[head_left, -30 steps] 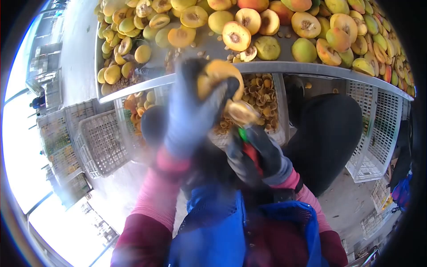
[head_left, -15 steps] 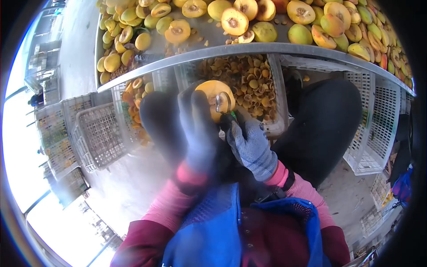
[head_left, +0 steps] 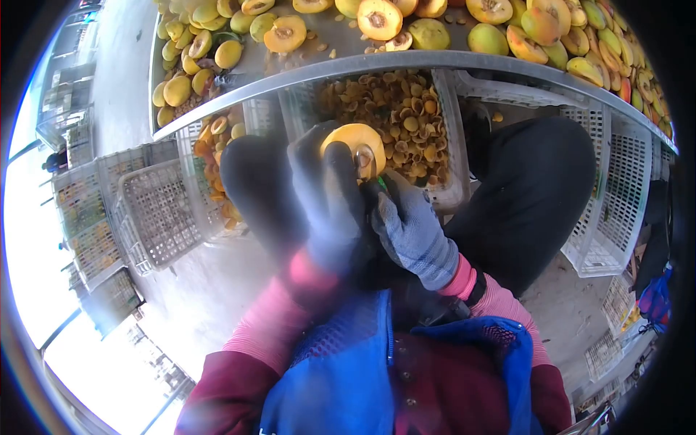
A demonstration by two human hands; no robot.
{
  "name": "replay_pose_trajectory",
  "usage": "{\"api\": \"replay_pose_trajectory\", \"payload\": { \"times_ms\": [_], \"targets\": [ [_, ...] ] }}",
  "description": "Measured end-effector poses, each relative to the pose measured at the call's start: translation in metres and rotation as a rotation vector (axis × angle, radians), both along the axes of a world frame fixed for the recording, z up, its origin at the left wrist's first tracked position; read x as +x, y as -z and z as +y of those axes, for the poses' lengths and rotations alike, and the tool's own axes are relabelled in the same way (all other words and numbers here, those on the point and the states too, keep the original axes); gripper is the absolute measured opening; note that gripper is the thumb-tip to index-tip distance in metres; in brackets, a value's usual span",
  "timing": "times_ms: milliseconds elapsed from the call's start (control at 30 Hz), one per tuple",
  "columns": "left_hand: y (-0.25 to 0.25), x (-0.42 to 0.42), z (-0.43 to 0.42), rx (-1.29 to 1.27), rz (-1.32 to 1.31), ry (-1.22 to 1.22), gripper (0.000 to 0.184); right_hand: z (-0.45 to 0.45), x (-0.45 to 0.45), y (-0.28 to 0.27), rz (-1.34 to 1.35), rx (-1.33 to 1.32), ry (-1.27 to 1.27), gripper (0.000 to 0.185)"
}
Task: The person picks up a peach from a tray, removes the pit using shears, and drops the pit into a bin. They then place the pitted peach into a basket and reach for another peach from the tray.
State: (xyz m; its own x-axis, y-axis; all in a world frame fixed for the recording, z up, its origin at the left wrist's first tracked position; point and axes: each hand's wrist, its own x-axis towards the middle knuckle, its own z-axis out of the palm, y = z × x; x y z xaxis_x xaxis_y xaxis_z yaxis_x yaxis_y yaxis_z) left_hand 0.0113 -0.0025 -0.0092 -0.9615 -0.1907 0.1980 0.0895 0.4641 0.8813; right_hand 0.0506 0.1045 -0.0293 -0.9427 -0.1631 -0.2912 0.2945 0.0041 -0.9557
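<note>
My left hand (head_left: 322,196), in a grey-blue glove with dark fingertips, is wrapped round a yellow peach half (head_left: 351,135), its cut face toward me. My right hand (head_left: 415,233), gloved alike, grips a pitting knife (head_left: 381,184) by its dark handle with a bit of green on it. The knife's curved metal loop sits at the pit in the middle of the peach half. Part of the fruit is hidden behind my left thumb, and most of the handle lies inside my right fingers.
Ahead stands a metal-edged table (head_left: 319,69) with many halved and whole peaches. Under it, a crate (head_left: 453,145) holds yellow-brown fruit scraps, and another crate (head_left: 190,167) holds peach pieces. White plastic crates (head_left: 161,217) stand left, with another crate (head_left: 605,188) right.
The knife's loop has turned and sits deeper at the pit. The peach half has tilted in my left hand. The whole view has shifted slightly.
</note>
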Motion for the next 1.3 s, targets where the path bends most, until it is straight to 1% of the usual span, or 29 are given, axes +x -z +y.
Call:
{"api": "replay_pose_trajectory", "payload": {
  "times_ms": [67, 100, 133, 167, 200, 233, 267, 300, 333, 367, 433, 500, 533, 600, 633, 667, 700, 767, 800, 900, 1000, 1100, 1133, 1200, 1233, 1267, 1300],
  "targets": [
    [0.007, 0.0, -0.003, -0.076, 0.018, 0.008, 0.028, 0.004, -0.002, 0.009, -0.081, -0.048, -0.049, 0.031],
    [0.011, 0.001, -0.005, -0.115, 0.025, 0.011, 0.028, 0.006, 0.0, 0.015, 0.0, -0.014, -0.073, 0.031],
    [0.01, -0.002, -0.01, -0.148, 0.04, 0.085, 0.026, 0.009, 0.001, 0.021, 0.082, 0.021, -0.093, 0.031],
    [0.009, -0.005, -0.014, -0.178, 0.057, 0.16, 0.023, 0.01, 0.003, 0.028, 0.291, 0.117, -0.11, 0.032],
    [0.003, -0.008, -0.018, -0.091, -0.067, 0.233, 0.022, 0.012, 0.005, 0.031, 0.392, 0.178, -0.118, 0.032],
    [-0.003, -0.011, -0.025, -0.045, -0.123, 0.325, 0.024, 0.013, 0.005, 0.03, 0.493, 0.242, -0.119, 0.033],
    [-0.004, -0.017, -0.031, -0.024, -0.132, 0.451, 0.028, 0.014, 0.003, 0.024, 0.489, 0.267, -0.114, 0.032],
    [-0.003, -0.019, -0.034, -0.035, -0.117, 0.531, 0.034, 0.011, 0.004, 0.023, 0.387, 0.197, -0.098, 0.031],
    [0.0, -0.02, -0.036, -0.057, -0.11, 0.537, 0.04, 0.009, 0.004, 0.023, 0.286, 0.128, -0.073, 0.031],
    [0.004, -0.02, -0.037, -0.098, -0.085, 0.541, 0.037, 0.005, 0.005, 0.028, 0.085, -0.027, -0.03, 0.032],
    [0.011, -0.022, -0.037, -0.178, -0.033, 0.544, 0.031, 0.004, 0.003, 0.025, -0.215, -0.25, -0.03, 0.035],
    [0.008, -0.018, -0.029, -0.124, -0.159, 0.456, 0.022, 0.012, -0.002, 0.012, -0.412, -0.388, -0.114, 0.039],
    [0.009, -0.017, -0.027, -0.006, -0.154, 0.417, 0.016, 0.014, -0.005, 0.003, -0.482, -0.439, -0.129, 0.04],
    [0.003, -0.014, -0.023, 0.121, -0.282, 0.34, 0.017, 0.017, -0.01, -0.012, -0.621, -0.546, -0.164, 0.042],
    [-0.001, -0.013, -0.022, 0.185, -0.342, 0.3, 0.017, 0.016, -0.009, -0.011, -0.659, -0.566, -0.166, 0.045],
    [-0.003, -0.012, -0.021, 0.18, -0.322, 0.295, 0.022, 0.016, -0.007, -0.01, -0.696, -0.585, -0.171, 0.048],
    [0.0, -0.009, -0.021, 0.181, -0.284, 0.297, 0.023, 0.016, -0.004, -0.009, -0.738, -0.605, -0.176, 0.051],
    [0.009, -0.006, -0.021, 0.18, -0.201, 0.309, 0.025, 0.018, -0.004, -0.009, -0.822, -0.755, -0.193, 0.051],
    [0.01, -0.005, -0.024, 0.244, -0.262, 0.321, 0.028, 0.019, -0.003, -0.009, -0.866, -0.829, -0.201, 0.05],
    [0.016, -0.006, -0.022, 0.261, -0.169, 0.373, 0.028, 0.02, 0.001, -0.003, -0.934, -1.232, -0.283, 0.048],
    [0.01, -0.011, -0.016, 0.344, -0.234, 0.394, 0.029, 0.016, 0.005, 0.009, -1.078, -1.647, -0.297, 0.047],
    [0.021, -0.009, -0.015, 0.487, -0.318, 0.365, 0.029, 0.011, 0.008, 0.024, -0.935, -1.907, -0.413, 0.047],
    [0.027, -0.01, -0.017, 0.423, -0.257, 0.399, 0.029, 0.011, 0.008, 0.029, -0.958, -1.906, -0.434, 0.048],
    [0.029, -0.004, -0.022, 0.459, -0.314, 0.389, 0.029, 0.013, 0.011, 0.035, -1.014, -1.907, -0.469, 0.048],
    [0.031, -0.001, -0.025, 0.479, -0.344, 0.386, 0.028, 0.015, 0.011, 0.036, -1.025, -1.814, -0.465, 0.048],
    [0.037, -0.002, -0.03, 0.336, -0.264, 0.416, 0.029, 0.017, 0.011, 0.036, -1.035, -1.722, -0.463, 0.049],
    [0.037, -0.001, -0.035, 0.244, -0.243, 0.447, 0.029, 0.017, 0.012, 0.035, -1.044, -1.632, -0.459, 0.049]
  ]
}}
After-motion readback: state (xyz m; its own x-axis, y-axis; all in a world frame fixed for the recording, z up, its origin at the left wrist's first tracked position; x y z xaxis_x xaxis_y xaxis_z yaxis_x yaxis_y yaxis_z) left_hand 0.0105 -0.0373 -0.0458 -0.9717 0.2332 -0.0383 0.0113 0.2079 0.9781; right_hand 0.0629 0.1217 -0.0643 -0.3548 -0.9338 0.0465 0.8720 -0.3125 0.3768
